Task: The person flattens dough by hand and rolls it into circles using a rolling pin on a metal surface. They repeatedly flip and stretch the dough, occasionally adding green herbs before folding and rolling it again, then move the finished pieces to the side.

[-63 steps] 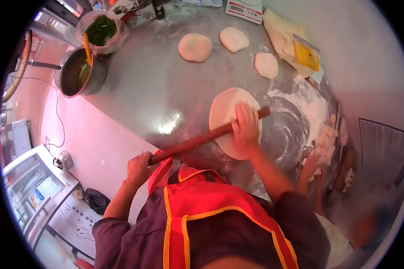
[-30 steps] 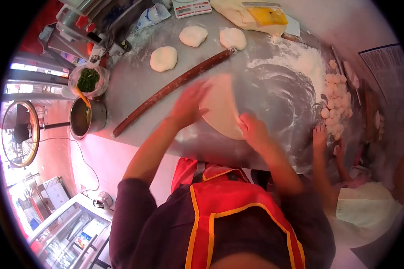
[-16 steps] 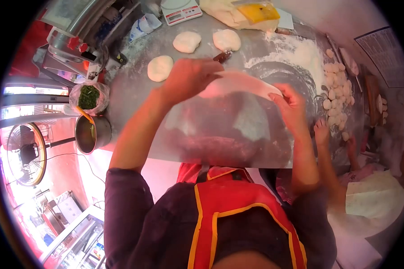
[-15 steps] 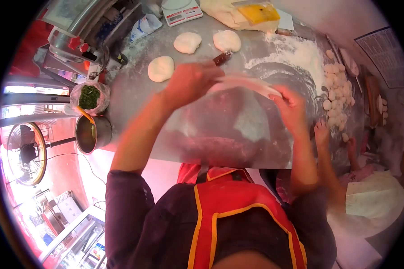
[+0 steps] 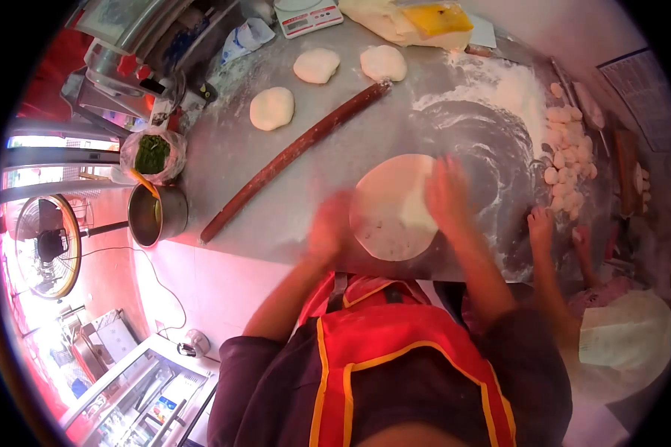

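A thin round sheet of dough (image 5: pixel 391 212) lies on the metal table near its front edge. At its left rim is my left hand (image 5: pixel 332 225), so smeared by motion that its fingers do not show clearly. My right hand (image 5: pixel 449 197) rests at the right rim with fingers stretched out, somewhat blurred. Beyond the left hand, a long reddish-brown rolling pin (image 5: pixel 294 159) lies slantwise across the table. Three thick dough rounds (image 5: pixel 271 109) sit past the pin; the far end of the pin lies close to one of them.
Loose flour (image 5: pixel 499 86) covers the back right, beside many small dough pieces (image 5: pixel 566 160). A co-worker's hand (image 5: pixel 541 227) is near those. At left stand a bag of chopped greens (image 5: pixel 152 154) and a metal pot (image 5: pixel 156 216). A scale (image 5: pixel 306 18) stands at the back.
The dough sheet, held up between both hands before, now lies flat on the table nearer me. My hands have come down and toward me, uncovering the rolling pin.
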A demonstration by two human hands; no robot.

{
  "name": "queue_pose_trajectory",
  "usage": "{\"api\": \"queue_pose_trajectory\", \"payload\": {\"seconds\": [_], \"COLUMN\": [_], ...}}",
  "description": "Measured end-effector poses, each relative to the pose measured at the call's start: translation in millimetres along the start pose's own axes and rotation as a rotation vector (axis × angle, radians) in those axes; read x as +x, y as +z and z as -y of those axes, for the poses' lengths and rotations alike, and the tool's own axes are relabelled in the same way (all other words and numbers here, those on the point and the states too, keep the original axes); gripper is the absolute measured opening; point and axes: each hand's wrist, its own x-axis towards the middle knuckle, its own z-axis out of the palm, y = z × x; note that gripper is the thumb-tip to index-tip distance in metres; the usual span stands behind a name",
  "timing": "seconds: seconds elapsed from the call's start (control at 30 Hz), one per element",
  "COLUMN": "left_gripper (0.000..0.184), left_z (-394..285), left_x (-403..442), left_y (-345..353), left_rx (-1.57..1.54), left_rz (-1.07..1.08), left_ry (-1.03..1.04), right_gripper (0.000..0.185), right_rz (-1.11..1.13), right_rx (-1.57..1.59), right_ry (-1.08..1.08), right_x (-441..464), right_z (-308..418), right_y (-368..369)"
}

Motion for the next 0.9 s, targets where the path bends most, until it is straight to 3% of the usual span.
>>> {"api": "queue_pose_trajectory", "payload": {"seconds": [0.03,0.07,0.13,0.2,0.3,0.33,0.4,0.43,0.47,0.5,0.6,0.67,0.73,0.83,0.9], "left_gripper": [0.051,0.059,0.061,0.060,0.053,0.050,0.043,0.040,0.037,0.034,0.031,0.031,0.031,0.032,0.032], "left_z": [22,59,75,113,110,117,131,131,129,128,100,80,65,42,21], "left_x": [-3,5,-14,-28,-40,-41,-45,-48,-51,-53,-80,-106,-135,-175,-191], "left_y": [-22,-30,-78,-89,-103,-104,-101,-99,-98,-99,-86,-76,-60,-35,-20], "left_rx": [0.488,0.298,0.492,0.484,0.403,0.406,0.412,0.412,0.413,0.415,0.356,0.273,0.174,0.100,0.009], "left_rz": [-0.279,-0.318,-0.553,-0.552,-0.436,-0.423,-0.400,-0.385,-0.366,-0.348,-0.361,-0.357,-0.357,-0.321,-0.232], "left_ry": [0.196,-0.088,-0.189,-0.248,-0.294,-0.288,-0.279,-0.260,-0.238,-0.213,-0.270,-0.330,-0.383,-0.321,-0.316], "right_gripper": [0.056,0.065,0.069,0.073,0.065,0.062,0.060,0.062,0.062,0.065,0.064,0.066,0.069,0.071,0.071], "right_rz": [0.042,0.081,0.227,0.374,0.497,0.596,0.475,0.257,0.275,0.164,-0.078,0.253,0.349,0.524,0.282], "right_rx": [0.027,0.052,0.106,0.156,0.297,0.175,-0.039,-0.127,-0.172,-0.207,-0.107,0.056,0.167,0.281,0.188], "right_ry": [-0.003,-0.008,-0.109,-0.204,-0.581,-0.612,-0.577,-0.511,-0.228,-0.125,-0.152,-0.270,-0.466,-0.383,-0.328], "right_x": [-3,-7,-6,-15,-43,-38,-23,-11,22,41,42,3,-41,-73,-70], "right_z": [9,19,83,131,109,89,19,-12,-2,-1,31,78,84,33,15], "right_y": [35,69,72,60,49,40,40,56,38,39,85,70,45,17,-12]}}
